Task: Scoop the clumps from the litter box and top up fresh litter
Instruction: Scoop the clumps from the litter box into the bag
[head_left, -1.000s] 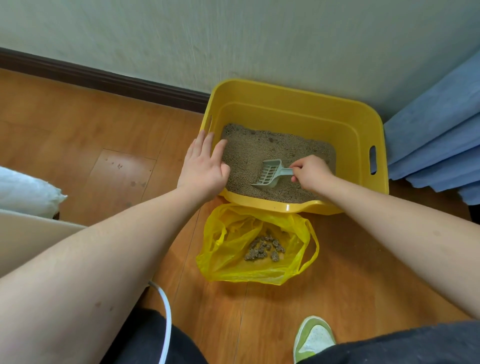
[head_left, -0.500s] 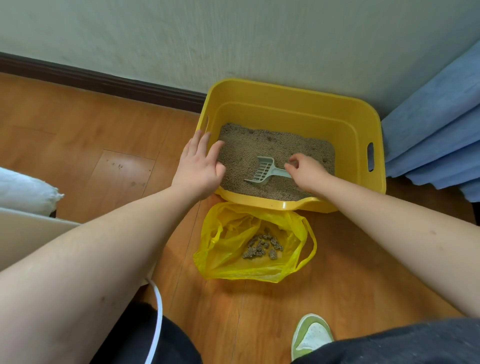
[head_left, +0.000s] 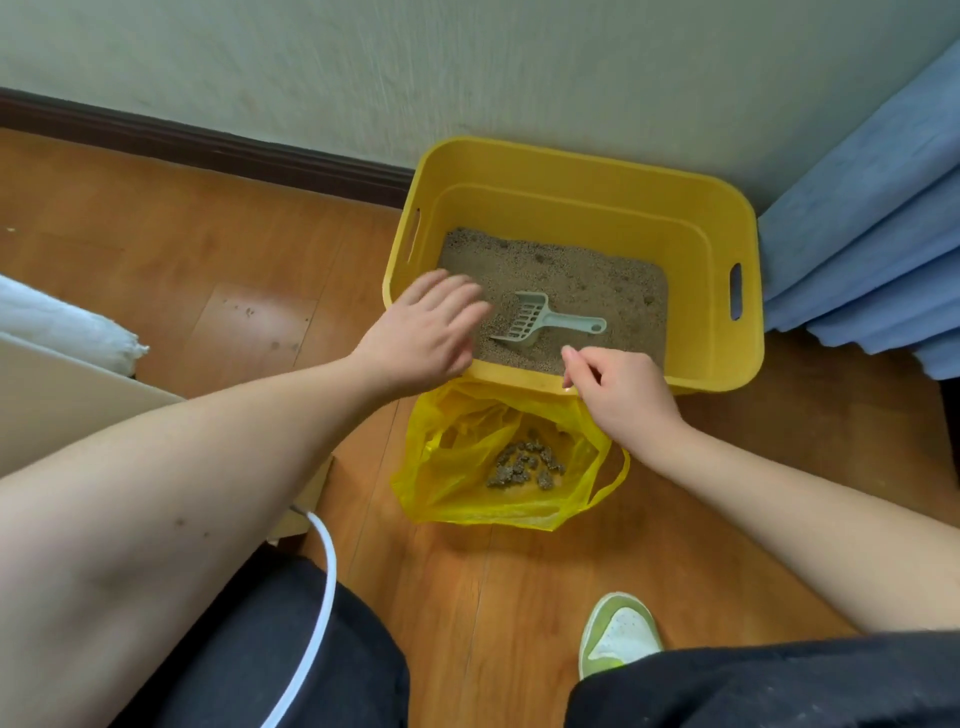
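Two hands: both free of the scoop now, where half a second ago the right one gripped its handle.
Right hand: drawn back to the near rim of the box, fingers loosely curled, nothing held.
Left hand: lifted off the box's left corner, fingers spread and blurred, nothing held, partly over the litter.
Scoop: one, pale green, lying on the litter at centre frame, slotted head to the left, handle to the right.
Litter box: one, yellow, against the wall, upper centre-right of frame.
Litter: shallow layer, a few dark specks toward the back; clumps or not, cannot tell.
Bag: one, yellow plastic, open on the floor just below the box.
Clumps: one pile in the bag, more than a dozen, too small for an exact count.
Meaning: scooping likely finished or paused; topping up apparently next.
Fresh litter supply: not clearly identifiable in view.
Shoe: one, green and white, bottom of frame.
Cable: one, white, lower left.
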